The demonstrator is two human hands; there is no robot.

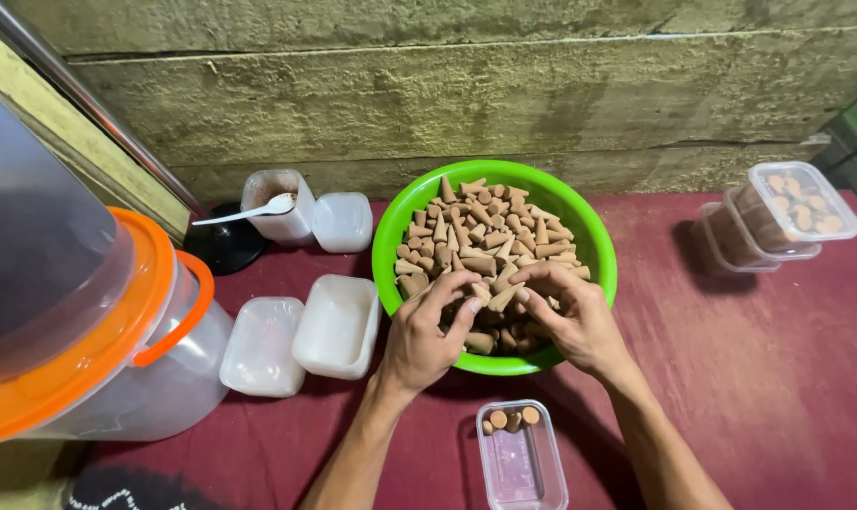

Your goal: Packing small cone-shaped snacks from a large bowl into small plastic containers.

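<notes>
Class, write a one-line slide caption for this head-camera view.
Both hands gather brown cones from a green bowl.

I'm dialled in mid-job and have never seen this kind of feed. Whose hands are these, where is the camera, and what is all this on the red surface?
There is no machine here: a person works with two bare hands, and the single picture comes from a camera on their head, looking down.

The left hand and right hand are both in a green bowl heaped with small brown cones. Their fingers close around cones at the near side of the heap; how many each grip holds I cannot tell.

Just in front of the person lies a small clear box with a few cones at its far end. To the left lie empty white boxes, a cup with a white spoon, and a clear bucket with an orange rim. Far right stand stacked lidded boxes already filled.
</notes>
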